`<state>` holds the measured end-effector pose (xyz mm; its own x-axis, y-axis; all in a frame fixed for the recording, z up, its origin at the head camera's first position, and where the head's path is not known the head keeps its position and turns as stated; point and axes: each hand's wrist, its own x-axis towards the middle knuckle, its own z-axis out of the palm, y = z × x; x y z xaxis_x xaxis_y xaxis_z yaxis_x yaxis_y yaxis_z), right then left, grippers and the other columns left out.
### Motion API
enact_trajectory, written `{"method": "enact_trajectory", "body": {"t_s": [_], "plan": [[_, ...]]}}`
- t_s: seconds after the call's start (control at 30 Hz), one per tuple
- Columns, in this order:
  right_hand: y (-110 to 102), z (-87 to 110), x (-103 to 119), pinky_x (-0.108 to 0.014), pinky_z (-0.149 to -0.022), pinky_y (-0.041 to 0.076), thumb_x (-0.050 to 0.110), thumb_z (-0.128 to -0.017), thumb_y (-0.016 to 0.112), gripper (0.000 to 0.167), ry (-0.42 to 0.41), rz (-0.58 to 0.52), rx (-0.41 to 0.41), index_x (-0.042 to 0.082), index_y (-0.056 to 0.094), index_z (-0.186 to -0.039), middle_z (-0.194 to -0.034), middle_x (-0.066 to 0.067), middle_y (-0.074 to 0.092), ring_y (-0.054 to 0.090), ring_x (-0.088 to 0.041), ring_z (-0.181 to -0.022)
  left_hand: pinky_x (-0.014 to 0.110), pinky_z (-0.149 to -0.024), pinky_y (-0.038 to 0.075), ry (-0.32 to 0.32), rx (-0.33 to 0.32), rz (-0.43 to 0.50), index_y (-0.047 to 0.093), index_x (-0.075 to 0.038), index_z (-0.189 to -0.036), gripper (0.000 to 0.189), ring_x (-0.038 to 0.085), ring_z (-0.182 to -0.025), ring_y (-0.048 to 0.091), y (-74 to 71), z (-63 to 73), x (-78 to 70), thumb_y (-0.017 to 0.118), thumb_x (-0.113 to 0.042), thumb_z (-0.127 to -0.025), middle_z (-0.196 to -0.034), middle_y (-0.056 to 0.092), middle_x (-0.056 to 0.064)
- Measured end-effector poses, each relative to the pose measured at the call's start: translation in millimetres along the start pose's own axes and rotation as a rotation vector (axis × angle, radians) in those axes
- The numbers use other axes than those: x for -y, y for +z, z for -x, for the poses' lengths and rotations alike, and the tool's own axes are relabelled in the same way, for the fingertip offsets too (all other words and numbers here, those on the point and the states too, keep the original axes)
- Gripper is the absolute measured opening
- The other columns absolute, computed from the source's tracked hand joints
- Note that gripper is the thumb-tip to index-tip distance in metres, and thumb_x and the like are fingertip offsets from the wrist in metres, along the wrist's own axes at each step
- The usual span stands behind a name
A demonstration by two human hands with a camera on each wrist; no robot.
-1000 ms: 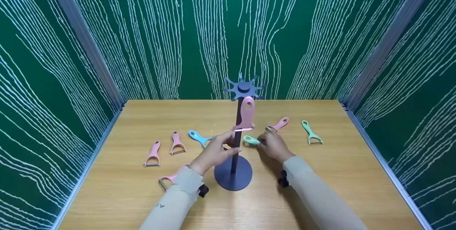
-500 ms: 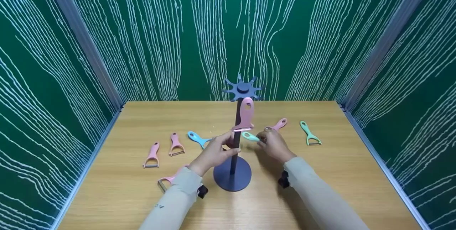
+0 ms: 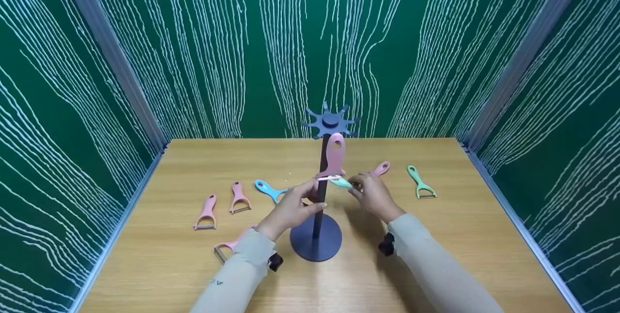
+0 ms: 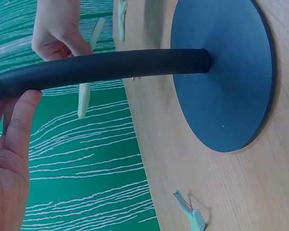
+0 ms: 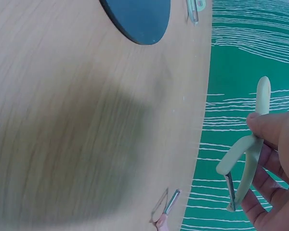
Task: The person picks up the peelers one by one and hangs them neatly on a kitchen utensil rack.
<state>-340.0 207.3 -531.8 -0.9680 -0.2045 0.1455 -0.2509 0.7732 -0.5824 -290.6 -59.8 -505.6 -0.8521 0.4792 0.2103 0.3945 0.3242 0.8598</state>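
My left hand point(image 3: 289, 210) grips the dark post of a stand point(image 3: 316, 250), with thumb and fingers on either side of it. A pink peeler point(image 3: 335, 155) hangs from the stand's notched top wheel point(image 3: 331, 120), its handle uppermost. Right of the post, my right hand point(image 3: 375, 197) pinches a light green peeler point(image 5: 253, 154) above the table, by the lower handle near its forked blade end. In the head view the green peeler's handle points left toward the post, just below the hanging pink peeler; its blade end is hidden behind my fingers there.
On the table point(image 3: 436, 255) at left lie pink peelers point(image 3: 208, 211), point(image 3: 238, 196), one partly under my left sleeve point(image 3: 237, 274), and a blue peeler point(image 3: 266, 187). Another pink peeler point(image 3: 382, 167) lies behind my right hand, and a green peeler point(image 3: 420, 182) farther right. Green walls surround the table.
My right hand has lifted the green peeler off the table and moved its handle slightly left, toward the post. My left hand stays on the post.
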Motion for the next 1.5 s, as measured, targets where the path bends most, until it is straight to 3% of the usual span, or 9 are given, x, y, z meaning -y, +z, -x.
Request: {"method": "enact_trajectory", "body": {"t_s": [0.27, 0.5, 0.83, 1.17, 1.3, 1.5], "plan": [[-7, 4.0, 8, -0.049, -0.098, 0.062, 0.007, -0.1, 0.078, 0.022, -0.022, -0.037, -0.041, 0.006, 0.079, -0.122, -0.114, -0.011, 0.075, 0.068, -0.03, -0.105, 0.05, -0.107, 0.057, -0.043, 0.004, 0.016, 0.069, -0.022, -0.118, 0.014, 0.017, -0.113, 0.067, 0.9, 0.0, -1.3, 0.074, -0.023, -0.105, -0.115, 0.073, -0.005], [-9, 5.9, 13, -0.053, -0.096, 0.058, 0.004, -0.097, 0.081, 0.019, -0.128, 0.003, -0.114, 0.001, 0.08, -0.116, -0.11, -0.014, 0.078, 0.067, -0.035, -0.107, 0.05, -0.105, 0.058, -0.008, -0.001, 0.005, 0.069, -0.017, -0.116, 0.014, 0.018, -0.111, 0.069, 1.6, -1.4, 1.4, 0.075, -0.022, -0.104, -0.115, 0.075, 0.004], [-16, 10.8, 22, -0.052, -0.098, 0.059, 0.006, -0.099, 0.079, 0.019, -0.107, -0.04, -0.141, 0.003, 0.08, -0.117, -0.112, -0.012, 0.075, 0.067, -0.034, -0.111, 0.049, -0.105, 0.058, -0.042, 0.008, 0.034, 0.07, -0.021, -0.119, 0.014, 0.019, -0.112, 0.068, -0.4, 0.5, 0.9, 0.074, -0.022, -0.105, -0.114, 0.074, -0.003], [-22, 18.0, 27, -0.052, -0.1, 0.061, 0.003, -0.097, 0.08, 0.02, -0.105, -0.126, -0.201, 0.001, 0.079, -0.117, -0.11, -0.013, 0.073, 0.071, -0.032, -0.107, 0.047, -0.105, 0.059, -0.009, 0.013, 0.036, 0.068, -0.02, -0.117, 0.014, 0.018, -0.111, 0.07, -0.2, 0.1, 2.5, 0.075, -0.022, -0.105, -0.113, 0.073, -0.002], [-25, 20.1, 30, -0.052, -0.1, 0.059, 0.002, -0.096, 0.08, 0.017, -0.165, -0.118, -0.259, -0.001, 0.079, -0.114, -0.106, -0.013, 0.074, 0.069, -0.033, -0.106, 0.048, -0.104, 0.06, -0.016, 0.009, 0.03, 0.069, -0.018, -0.119, 0.016, 0.019, -0.111, 0.07, 0.0, 0.4, 0.8, 0.075, -0.019, -0.105, -0.116, 0.074, 0.004], [-27, 22.8, 36, -0.056, -0.101, 0.042, -0.002, -0.092, 0.082, 0.013, -0.284, -0.138, -0.358, -0.003, 0.078, -0.105, -0.099, -0.016, 0.076, 0.068, -0.041, -0.102, 0.049, -0.099, 0.061, 0.007, -0.006, -0.001, 0.069, -0.003, -0.123, 0.022, 0.023, -0.109, 0.07, 1.3, 0.6, -0.1, 0.074, -0.013, -0.104, -0.114, 0.076, 0.007]]}}
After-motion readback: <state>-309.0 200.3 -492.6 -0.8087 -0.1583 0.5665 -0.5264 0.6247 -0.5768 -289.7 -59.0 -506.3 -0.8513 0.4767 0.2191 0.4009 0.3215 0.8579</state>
